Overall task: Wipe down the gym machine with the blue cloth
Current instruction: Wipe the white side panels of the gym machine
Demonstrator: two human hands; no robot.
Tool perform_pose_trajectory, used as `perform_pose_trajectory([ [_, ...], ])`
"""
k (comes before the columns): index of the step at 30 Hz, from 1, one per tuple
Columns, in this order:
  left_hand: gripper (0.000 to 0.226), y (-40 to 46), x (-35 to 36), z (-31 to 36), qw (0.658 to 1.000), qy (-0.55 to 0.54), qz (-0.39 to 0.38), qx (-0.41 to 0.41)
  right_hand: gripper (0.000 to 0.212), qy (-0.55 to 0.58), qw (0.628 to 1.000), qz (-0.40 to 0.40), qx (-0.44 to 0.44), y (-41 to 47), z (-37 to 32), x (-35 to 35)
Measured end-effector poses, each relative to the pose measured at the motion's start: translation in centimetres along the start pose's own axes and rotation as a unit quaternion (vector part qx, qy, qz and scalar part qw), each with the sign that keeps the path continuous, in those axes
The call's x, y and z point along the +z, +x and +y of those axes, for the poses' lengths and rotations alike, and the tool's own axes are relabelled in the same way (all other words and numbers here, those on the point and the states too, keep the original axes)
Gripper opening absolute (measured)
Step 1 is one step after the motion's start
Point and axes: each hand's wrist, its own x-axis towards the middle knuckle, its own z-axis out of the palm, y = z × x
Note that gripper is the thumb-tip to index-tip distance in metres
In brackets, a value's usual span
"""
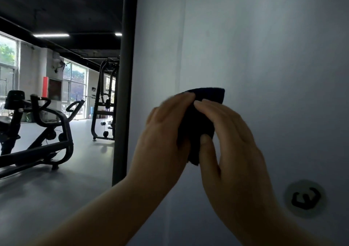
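A dark blue cloth [200,121] lies folded against the pale grey panel [264,66] of the gym machine, close in front of me. My left hand [162,132] holds the cloth's left side, its fingers curled over the upper edge. My right hand [230,145] grips the right side, with the thumb pressed on the front of the cloth. Most of the cloth is hidden between the two hands; only its top corner and lower tip show.
A dark upright post [124,87] borders the panel on the left. A round logo badge [306,198] sits low on the panel at the right. Across the grey floor stand an exercise bike [37,125] and a cable rack [105,102].
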Motion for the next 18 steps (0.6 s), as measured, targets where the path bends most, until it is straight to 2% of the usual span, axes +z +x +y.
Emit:
perform_pose_trajectory([
  [3, 0.061, 0.6, -0.6, 1.3, 0.97, -0.206, 0.012, -0.124, 0.047, 0.021, 0.999, -0.001, 0.045, 0.7, -0.3, 1.0],
  [5, 0.054, 0.7, -0.8, 1.5, 0.941, -0.304, -0.032, -0.144, 0.05, 0.021, 0.998, 0.02, 0.058, 1.7, -0.4, 1.4],
  [7, 0.05, 1.1, -1.6, 1.0, 0.908, -0.385, -0.062, -0.153, 0.053, -0.025, 0.998, 0.023, 0.046, 2.4, -0.4, 1.6],
  [8, 0.048, 1.3, -2.1, 0.6, 0.911, -0.384, -0.059, -0.136, 0.054, -0.073, 0.997, 0.015, 0.024, 2.5, -0.3, 1.7],
  [10, 0.05, 1.4, -2.4, -0.6, 0.956, -0.279, -0.007, -0.091, 0.052, -0.183, 0.982, -0.017, -0.049, 2.1, 0.5, 1.6],
  [12, 0.055, 1.3, -2.3, -1.6, 0.996, -0.074, 0.013, -0.037, 0.046, -0.252, 0.958, -0.055, -0.125, 1.2, 1.7, 1.2],
  [13, 0.056, 1.2, -2.2, -1.9, 1.0, 0.005, 0.001, -0.006, 0.042, -0.269, 0.949, -0.068, -0.152, 1.0, 2.3, 0.6],
  [15, 0.062, 1.0, -1.9, -2.4, 0.995, 0.084, -0.05, 0.027, 0.042, -0.287, 0.942, -0.068, -0.162, 2.0, 2.9, -0.9],
  [18, 0.075, 0.9, -1.3, -2.8, 0.989, 0.114, -0.096, 0.02, 0.049, -0.275, 0.956, -0.055, -0.086, 3.9, 2.5, -1.9],
])
